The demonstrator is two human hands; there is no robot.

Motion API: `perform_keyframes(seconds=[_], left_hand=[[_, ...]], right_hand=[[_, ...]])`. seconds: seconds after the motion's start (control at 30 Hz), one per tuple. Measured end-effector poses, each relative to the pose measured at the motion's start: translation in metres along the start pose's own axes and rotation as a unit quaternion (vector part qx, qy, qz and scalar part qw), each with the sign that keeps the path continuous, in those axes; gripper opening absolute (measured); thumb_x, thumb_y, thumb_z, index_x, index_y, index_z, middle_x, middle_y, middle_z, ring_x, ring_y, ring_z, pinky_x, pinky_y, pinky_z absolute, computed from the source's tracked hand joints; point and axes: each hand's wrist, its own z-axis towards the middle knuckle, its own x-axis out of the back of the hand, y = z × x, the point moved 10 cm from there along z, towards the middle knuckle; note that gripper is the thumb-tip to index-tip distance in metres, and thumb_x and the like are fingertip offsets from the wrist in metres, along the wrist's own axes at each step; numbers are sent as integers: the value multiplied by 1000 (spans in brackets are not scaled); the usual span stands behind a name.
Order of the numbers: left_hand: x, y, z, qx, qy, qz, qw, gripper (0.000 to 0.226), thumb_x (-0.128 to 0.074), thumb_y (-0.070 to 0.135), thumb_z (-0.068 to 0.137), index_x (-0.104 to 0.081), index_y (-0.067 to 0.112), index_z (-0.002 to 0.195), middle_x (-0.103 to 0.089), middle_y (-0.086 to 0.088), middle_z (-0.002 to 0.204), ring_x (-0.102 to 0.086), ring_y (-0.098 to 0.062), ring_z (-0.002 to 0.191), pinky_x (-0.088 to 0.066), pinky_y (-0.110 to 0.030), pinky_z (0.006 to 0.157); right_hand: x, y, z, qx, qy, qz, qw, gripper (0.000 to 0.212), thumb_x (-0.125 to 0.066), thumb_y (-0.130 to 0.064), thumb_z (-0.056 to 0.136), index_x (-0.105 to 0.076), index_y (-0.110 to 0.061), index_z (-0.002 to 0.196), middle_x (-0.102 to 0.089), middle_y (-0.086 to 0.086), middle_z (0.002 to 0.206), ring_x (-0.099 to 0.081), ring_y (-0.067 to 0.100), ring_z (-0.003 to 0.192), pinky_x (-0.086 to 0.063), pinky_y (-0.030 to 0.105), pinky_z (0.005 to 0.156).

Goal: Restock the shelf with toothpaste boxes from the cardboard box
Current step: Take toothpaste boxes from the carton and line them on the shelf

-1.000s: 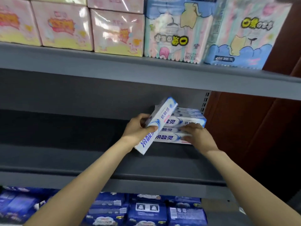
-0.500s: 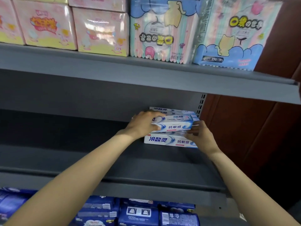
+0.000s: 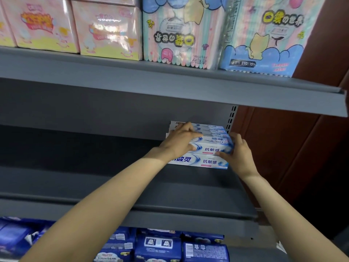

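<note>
my left hand (image 3: 180, 142) lies over the top of the toothpaste boxes (image 3: 209, 148) with fingers fairly straight, pressing, while my right hand (image 3: 235, 153) curls round the stack's right end. the stack sits at the far right of the middle shelf (image 3: 113, 186). if i push unevenly, the upper boxes could slide off the lower one or skew. a second ago the top box was tilted in my left hand; now it lies flat.
</note>
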Motion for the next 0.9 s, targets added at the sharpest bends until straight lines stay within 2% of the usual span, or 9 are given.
perform_keyframes(seconds=[0.23, 0.43, 0.53, 0.57, 0.63, 0.67, 0.7, 0.8, 0.9], left_hand=[[5, 4, -5, 2, 46, 99, 994, 48, -54, 29, 93, -43, 29, 140, -40, 1, 130, -33, -18, 126, -31, -34, 100], [15, 8, -19, 22, 95, 148, 984, 43, -51, 24, 92, -44, 19, 134, -40, -3, 134, -36, -21, 126, -33, -35, 99], [25, 9, -37, 42, 118, 176, 976, 39, -51, 18, 91, -49, 15, 131, -45, -6, 132, -42, -25, 122, -34, -37, 95], [30, 9, -46, 46, 128, 191, 972, 38, -58, 16, 87, -55, 13, 124, -52, -8, 126, -48, -27, 116, -38, -37, 91], [41, 3, -65, 57, 152, 198, 967, 35, -79, 15, 64, -70, 12, 97, -68, -7, 96, -64, -27, 86, -49, -32, 73], [45, -2, -76, 61, 160, 206, 963, 32, -82, 15, 57, -72, 12, 87, -69, -6, 83, -66, -27, 74, -50, -30, 67], [45, -10, -88, 71, 149, 189, 968, 27, -79, 15, 61, -71, 11, 86, -69, -7, 79, -66, -28, 72, -49, -30, 67], [62, -35, -135, 126, 144, 110, 975, 18, -52, 22, 89, -63, 13, 100, -67, -7, 94, -63, -32, 85, -43, -32, 70], [89, -71, -196, 178, 185, 86, 963, 21, -45, 28, 93, -61, 19, 103, -65, -1, 98, -61, -23, 90, -45, -32, 67]], right_hand=[[-5, -9, -9, 24, 5, -77, 997, 52, -73, -18, 80, -50, -11, 127, -40, 14, 122, -54, 33, 103, -47, 38, 85], [-3, -41, -20, 89, 55, -207, 973, 44, -74, -13, 76, -60, -7, 118, -49, 21, 122, -46, 40, 111, -43, 45, 93], [-14, -63, -29, 119, 24, -192, 974, 38, -69, -13, 81, -61, -9, 117, -52, 16, 122, -46, 36, 112, -41, 42, 94], [-20, -71, -32, 124, 9, -181, 976, 35, -65, -13, 83, -60, -10, 118, -52, 14, 123, -45, 34, 114, -41, 41, 94], [-31, -87, -41, 128, -12, -148, 981, 33, -60, -12, 86, -58, -11, 119, -52, 11, 122, -44, 31, 115, -39, 39, 95], [-36, -96, -46, 128, -17, -125, 984, 33, -59, -11, 86, -58, -10, 119, -52, 11, 121, -44, 31, 115, -40, 39, 95], [-41, -106, -53, 129, -21, -100, 986, 32, -59, -10, 86, -59, -9, 118, -53, 12, 119, -46, 31, 114, -41, 39, 94], [-67, -145, -79, 139, -50, -51, 988, 29, -56, -9, 85, -60, -10, 114, -57, 12, 113, -55, 30, 105, -48, 39, 86], [-102, -198, -115, 158, -88, -1, 983, 29, -54, -10, 88, -59, -12, 116, -58, 8, 110, -60, 20, 96, -47, 28, 86]])
